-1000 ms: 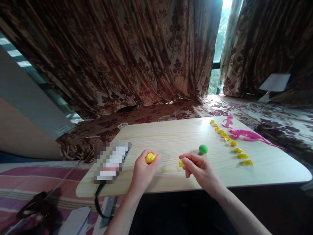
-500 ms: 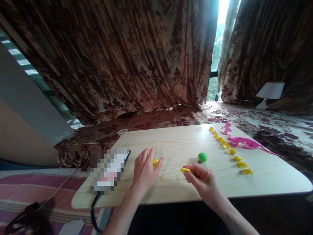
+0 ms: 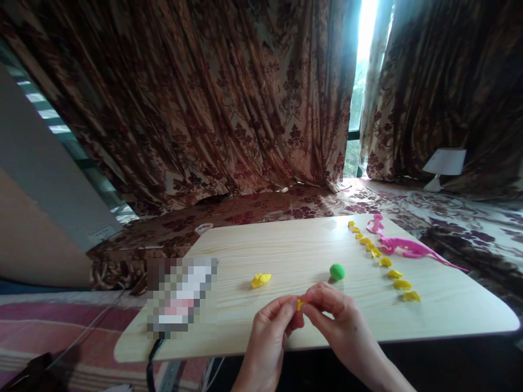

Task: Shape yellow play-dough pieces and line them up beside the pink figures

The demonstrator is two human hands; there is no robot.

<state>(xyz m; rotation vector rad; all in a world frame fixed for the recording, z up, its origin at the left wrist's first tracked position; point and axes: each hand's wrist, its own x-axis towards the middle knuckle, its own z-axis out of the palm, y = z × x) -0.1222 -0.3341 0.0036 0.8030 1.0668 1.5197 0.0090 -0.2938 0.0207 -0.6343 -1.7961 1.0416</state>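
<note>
Between my fingertips, near the table's front edge, is a small yellow piece that looks like modelling clay [image 3: 300, 305]. My left hand [image 3: 274, 326] pinches it from one side and my right hand [image 3: 333, 310] from the other; the fingers hide most of it. A larger yellow clay lump [image 3: 260, 280] lies on the table beyond my left hand. Just past my right hand rests a green ball [image 3: 337, 271]. Several flattened yellow pieces [image 3: 385, 262] form a slanting row on the right side.
Pink figure pieces [image 3: 404, 247] lie beyond the yellow row on the wooden table [image 3: 286, 245]. A blurred-out device [image 3: 182, 299] with a black cable [image 3: 153, 354] is at the left. Behind stand patterned curtains [image 3: 245, 109] and a white lamp [image 3: 445, 163].
My left hand has left the larger yellow lump and come right to meet my right hand. Both now grip the small yellow piece that my right hand held alone.
</note>
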